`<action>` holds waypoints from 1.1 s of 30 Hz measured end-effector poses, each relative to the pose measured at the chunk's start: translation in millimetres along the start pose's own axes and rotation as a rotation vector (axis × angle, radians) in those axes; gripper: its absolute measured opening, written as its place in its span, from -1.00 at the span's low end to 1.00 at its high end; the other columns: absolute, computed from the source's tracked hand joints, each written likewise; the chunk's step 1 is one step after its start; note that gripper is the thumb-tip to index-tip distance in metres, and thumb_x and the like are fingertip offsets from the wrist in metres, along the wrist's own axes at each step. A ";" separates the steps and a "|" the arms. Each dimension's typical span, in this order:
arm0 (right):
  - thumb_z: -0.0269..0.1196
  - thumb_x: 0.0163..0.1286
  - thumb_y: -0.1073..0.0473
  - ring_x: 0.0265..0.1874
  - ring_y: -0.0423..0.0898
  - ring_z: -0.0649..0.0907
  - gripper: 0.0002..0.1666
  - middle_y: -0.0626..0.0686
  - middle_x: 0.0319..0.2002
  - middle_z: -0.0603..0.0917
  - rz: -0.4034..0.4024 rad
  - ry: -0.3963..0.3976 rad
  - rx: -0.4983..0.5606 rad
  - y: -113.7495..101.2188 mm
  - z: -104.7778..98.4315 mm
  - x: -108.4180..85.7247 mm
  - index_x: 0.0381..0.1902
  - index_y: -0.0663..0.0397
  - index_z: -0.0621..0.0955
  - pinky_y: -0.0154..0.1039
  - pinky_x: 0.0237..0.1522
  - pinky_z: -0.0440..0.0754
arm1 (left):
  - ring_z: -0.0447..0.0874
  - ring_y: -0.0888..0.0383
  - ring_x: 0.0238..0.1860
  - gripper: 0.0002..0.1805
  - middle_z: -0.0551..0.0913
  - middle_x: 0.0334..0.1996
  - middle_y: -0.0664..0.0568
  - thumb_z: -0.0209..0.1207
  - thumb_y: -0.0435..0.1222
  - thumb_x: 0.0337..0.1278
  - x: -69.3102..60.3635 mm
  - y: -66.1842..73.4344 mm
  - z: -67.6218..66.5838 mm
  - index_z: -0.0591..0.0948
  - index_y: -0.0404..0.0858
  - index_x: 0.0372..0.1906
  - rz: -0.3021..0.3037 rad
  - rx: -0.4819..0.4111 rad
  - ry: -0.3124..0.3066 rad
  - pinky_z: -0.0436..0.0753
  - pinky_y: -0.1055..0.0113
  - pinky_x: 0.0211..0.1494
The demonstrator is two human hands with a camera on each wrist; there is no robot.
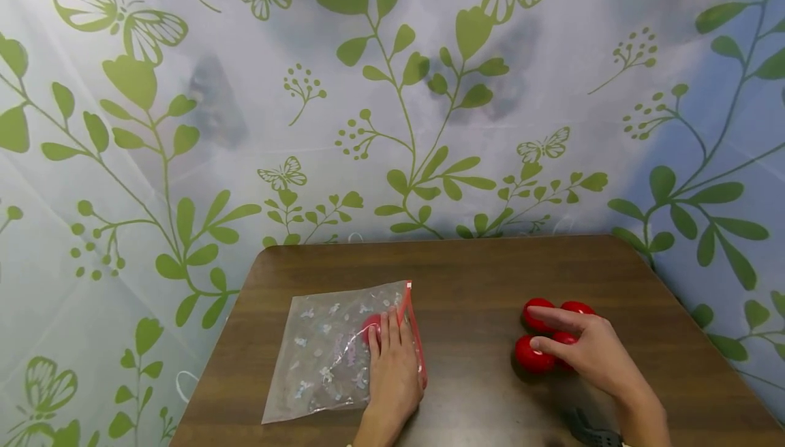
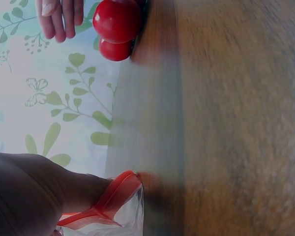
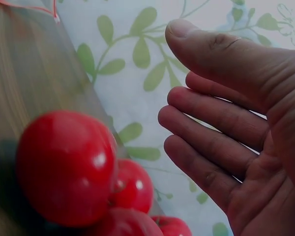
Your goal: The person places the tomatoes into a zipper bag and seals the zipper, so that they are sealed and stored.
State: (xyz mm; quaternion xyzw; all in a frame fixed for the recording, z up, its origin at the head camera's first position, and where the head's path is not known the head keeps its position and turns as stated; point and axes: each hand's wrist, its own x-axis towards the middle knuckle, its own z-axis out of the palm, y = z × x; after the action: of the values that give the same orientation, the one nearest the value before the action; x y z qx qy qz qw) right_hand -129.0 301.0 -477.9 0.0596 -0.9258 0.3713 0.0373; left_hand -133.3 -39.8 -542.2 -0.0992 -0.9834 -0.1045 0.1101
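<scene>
A clear printed plastic bag [image 1: 319, 358] with a red zip edge [image 2: 120, 194] lies flat at the table's left, a red round thing [image 1: 371, 326] showing through it. My left hand [image 1: 394, 365] holds the bag at its zip side, fingers over the top; the thumb [image 2: 83, 189] is at the zip edge, its tip hidden. Several shiny red tomatoes [image 1: 533, 355] [image 3: 66, 167] sit grouped at the right. Above and beside them hovers my right hand [image 1: 604, 358] [image 3: 226, 128], thumb and fingers apart, nothing between them.
The brown wooden table [image 1: 472, 276] meets a hanging cloth [image 1: 398, 127] printed with green leaves and butterflies at its back edge. A dark strap [image 1: 591, 430] shows by the right wrist near the front. Table surface lies between the bag and the tomatoes.
</scene>
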 end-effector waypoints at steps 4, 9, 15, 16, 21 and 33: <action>0.58 0.34 -0.18 0.29 0.31 0.67 -0.35 0.13 0.28 0.79 0.031 -0.013 -0.020 11.1 -8.3 -6.4 0.34 -0.17 0.76 -0.24 -0.02 0.77 | 0.33 -0.35 0.65 0.24 0.34 0.64 -0.38 0.73 -0.16 -0.37 0.8 0.9 1.5 0.40 -0.45 0.56 0.004 0.015 0.003 0.28 -0.35 0.68; 0.59 0.34 -0.16 0.18 -0.26 0.75 -0.33 0.22 0.33 0.75 0.083 -0.014 -0.016 27.6 -20.7 -14.9 0.35 -0.14 0.75 -0.39 -0.05 0.73 | 0.33 -0.34 0.66 0.26 0.34 0.64 -0.38 0.72 -0.14 -0.36 1.4 1.9 3.8 0.38 -0.46 0.58 0.001 0.034 -0.004 0.27 -0.33 0.69; 0.62 0.30 -0.12 0.03 -0.74 0.54 -0.33 0.23 0.28 0.78 0.080 0.036 -0.009 43.7 -32.6 -20.6 0.31 -0.04 0.77 -0.46 -0.12 0.74 | 0.29 -0.33 0.68 0.29 0.31 0.66 -0.36 0.72 -0.14 -0.36 3.1 4.2 3.7 0.35 -0.45 0.61 -0.013 0.028 -0.022 0.23 -0.33 0.71; 0.63 0.29 -0.12 0.03 -0.74 0.55 -0.33 0.22 0.26 0.79 0.080 0.045 -0.009 45.9 -33.9 -21.5 0.30 -0.03 0.77 -0.48 -0.13 0.74 | 0.29 -0.33 0.68 0.29 0.31 0.66 -0.36 0.72 -0.14 -0.36 3.2 4.6 3.3 0.35 -0.45 0.61 -0.015 0.026 -0.027 0.23 -0.33 0.71; 0.63 0.30 -0.08 0.03 -0.74 0.55 -0.30 0.23 0.24 0.79 0.107 0.048 0.011 58.7 -38.2 -25.1 0.33 0.04 0.75 -0.53 -0.16 0.71 | 0.32 -0.33 0.66 0.23 0.34 0.64 -0.38 0.71 -0.18 -0.34 4.7 4.8 3.6 0.38 -0.47 0.57 -0.007 0.036 -0.007 0.29 -0.34 0.68; 0.61 0.33 -0.06 0.01 -0.68 0.62 -0.27 -0.03 0.19 0.84 0.143 0.032 0.022 91.5 -36.6 -26.1 0.36 0.14 0.72 -0.59 -0.16 0.66 | 0.31 -0.34 0.66 0.20 0.30 0.65 -0.40 0.72 -0.16 -0.29 9.1 5.1 1.8 0.40 -0.46 0.56 -0.009 0.039 -0.023 0.29 -0.34 0.67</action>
State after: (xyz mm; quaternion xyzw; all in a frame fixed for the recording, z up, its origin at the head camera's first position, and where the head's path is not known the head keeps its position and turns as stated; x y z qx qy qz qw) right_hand -115.0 394.1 -516.9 -0.0124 -0.9228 0.3842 0.0247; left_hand -141.3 -32.9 -540.8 -0.0939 -0.9869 -0.0847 0.1002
